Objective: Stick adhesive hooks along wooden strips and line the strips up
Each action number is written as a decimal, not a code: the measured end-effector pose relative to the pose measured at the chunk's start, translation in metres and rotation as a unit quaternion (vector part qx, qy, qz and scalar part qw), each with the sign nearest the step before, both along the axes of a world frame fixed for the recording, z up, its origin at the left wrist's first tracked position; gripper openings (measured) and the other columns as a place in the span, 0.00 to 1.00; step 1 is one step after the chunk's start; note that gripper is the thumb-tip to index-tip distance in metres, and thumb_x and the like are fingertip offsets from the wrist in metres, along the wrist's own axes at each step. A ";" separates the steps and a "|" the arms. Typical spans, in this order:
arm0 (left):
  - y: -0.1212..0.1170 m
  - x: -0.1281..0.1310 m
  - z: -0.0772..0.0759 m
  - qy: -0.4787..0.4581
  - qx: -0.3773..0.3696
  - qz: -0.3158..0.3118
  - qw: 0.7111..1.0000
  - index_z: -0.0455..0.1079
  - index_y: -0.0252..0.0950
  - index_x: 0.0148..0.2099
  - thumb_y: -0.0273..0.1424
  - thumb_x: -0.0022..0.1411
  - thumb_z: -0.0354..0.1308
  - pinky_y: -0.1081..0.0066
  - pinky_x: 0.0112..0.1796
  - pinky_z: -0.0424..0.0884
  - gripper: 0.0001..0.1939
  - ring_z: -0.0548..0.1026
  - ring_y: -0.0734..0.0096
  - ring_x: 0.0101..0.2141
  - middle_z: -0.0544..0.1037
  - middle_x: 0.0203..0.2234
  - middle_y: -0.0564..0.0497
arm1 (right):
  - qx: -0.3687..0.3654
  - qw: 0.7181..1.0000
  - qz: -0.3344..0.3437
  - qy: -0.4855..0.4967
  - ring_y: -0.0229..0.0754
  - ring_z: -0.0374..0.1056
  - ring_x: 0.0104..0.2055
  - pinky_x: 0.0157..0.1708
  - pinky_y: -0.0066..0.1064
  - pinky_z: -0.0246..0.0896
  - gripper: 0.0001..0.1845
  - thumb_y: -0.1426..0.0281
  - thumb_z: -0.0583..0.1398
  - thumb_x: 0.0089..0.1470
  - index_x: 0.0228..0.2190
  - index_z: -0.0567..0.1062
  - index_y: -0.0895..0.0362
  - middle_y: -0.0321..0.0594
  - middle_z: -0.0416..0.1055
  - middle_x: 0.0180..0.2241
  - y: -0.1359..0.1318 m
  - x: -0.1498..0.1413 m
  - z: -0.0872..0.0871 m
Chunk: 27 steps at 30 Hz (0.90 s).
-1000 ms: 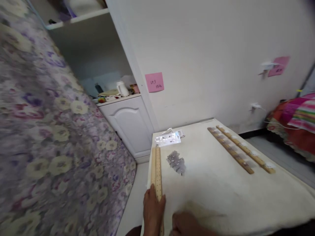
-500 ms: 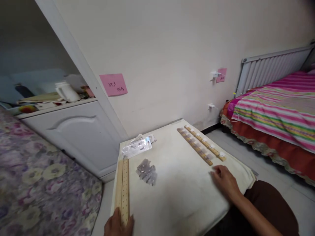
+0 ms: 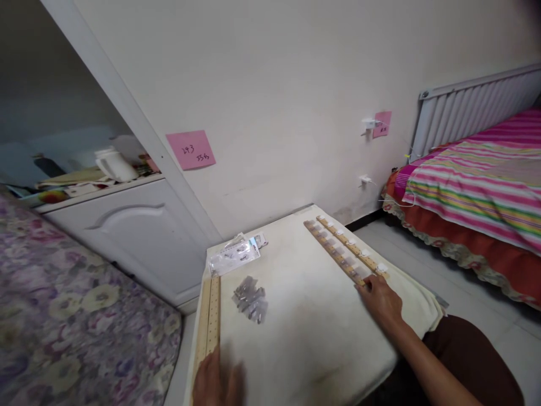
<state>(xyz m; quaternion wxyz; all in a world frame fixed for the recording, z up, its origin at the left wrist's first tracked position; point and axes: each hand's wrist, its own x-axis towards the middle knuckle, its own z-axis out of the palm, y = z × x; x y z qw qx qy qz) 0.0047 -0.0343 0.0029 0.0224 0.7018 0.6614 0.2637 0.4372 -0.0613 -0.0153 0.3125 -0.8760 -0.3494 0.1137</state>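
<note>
My right hand (image 3: 382,301) is at the near end of a wooden strip (image 3: 333,252) that carries several small see-through packets. Its thumb and fingers are closed on that end. Beside it lies another wooden strip (image 3: 362,255) with white round pieces along it. At the lower left, my left hand (image 3: 216,380) rests at the near part of pale wooden strips with holes (image 3: 213,316). Its thumb is spread from the fingers and partly blurred, and nothing shows between them. Between the hands lies a pile of small clear packets (image 3: 250,300) with little dark pieces inside.
A cloth-covered table (image 3: 296,316) stands against the wall. Clear plastic packaging (image 3: 236,254) lies at its back left corner. A white cabinet (image 3: 127,242) and a flowered cover (image 3: 76,316) are on the left, a bed (image 3: 473,180) on the right.
My right hand has moved slightly left and up onto the strip's near end. My left hand has shifted right, its thumb moving away from the holed strips.
</note>
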 end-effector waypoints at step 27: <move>-0.024 0.105 0.003 -0.177 -0.109 -0.181 0.961 0.58 0.34 0.59 0.38 0.62 0.46 0.60 0.59 0.54 0.25 0.58 0.61 0.59 0.62 0.58 0.45 | 0.220 0.725 0.075 0.648 0.32 0.68 0.22 0.24 0.21 0.66 0.13 0.70 0.70 0.38 0.26 0.73 0.60 0.36 0.73 0.23 0.016 -0.049 -0.004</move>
